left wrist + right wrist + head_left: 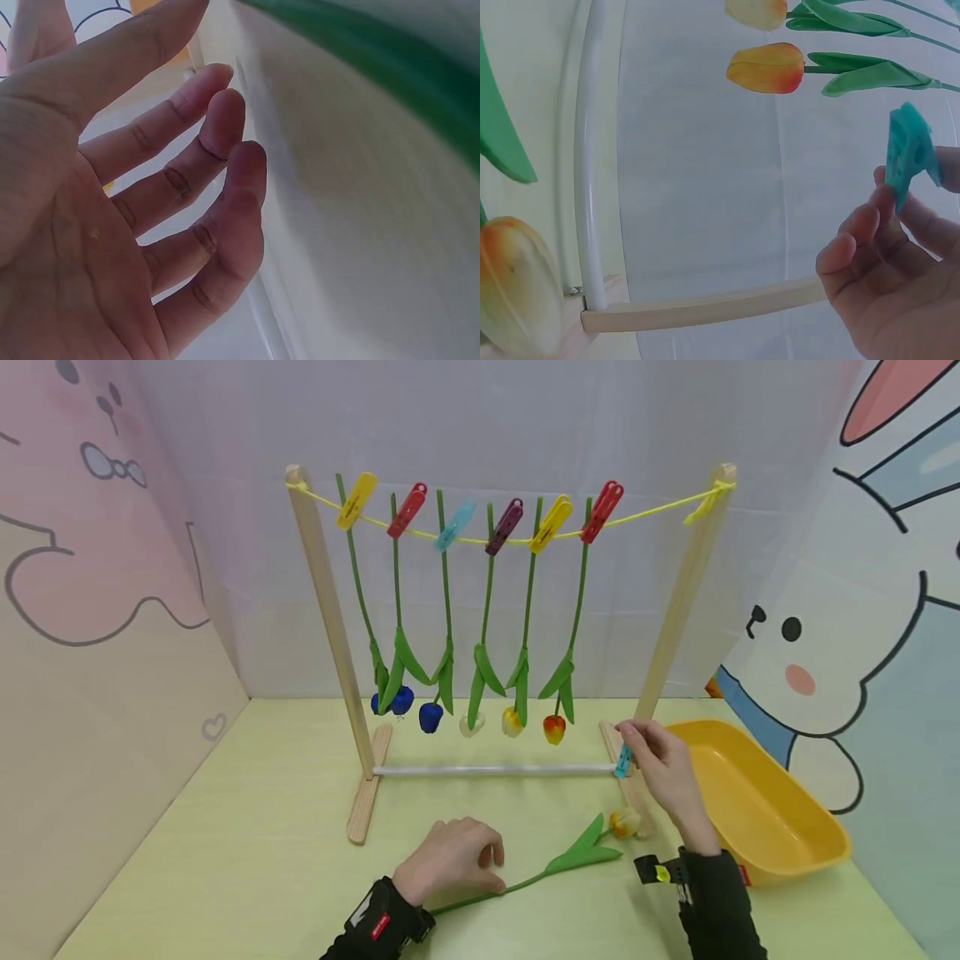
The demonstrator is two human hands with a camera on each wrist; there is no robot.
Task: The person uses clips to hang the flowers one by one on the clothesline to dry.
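Note:
My right hand (667, 768) pinches a light blue clothespin (623, 760) between thumb and fingers, in front of the rack's right post. The right wrist view shows the clothespin (909, 154) up close, at the fingertips. On the table lies an artificial tulip (581, 852) with a pale yellow bloom, its stem running toward the lower left. Just over that stem, my left hand (453, 864) hovers or rests with loosely bent fingers. Seen from the left wrist, the fingers (180, 184) hold nothing, and a green strip (375, 60) of the tulip passes beside them.
A wooden rack with a left post (326, 618) and right post (682, 602) carries a yellow string (645, 515). Several tulips (555, 729) hang upside down from it by coloured clothespins (602, 512). A white bar (495, 770) joins the feet. Right stands a yellow basin (832, 839).

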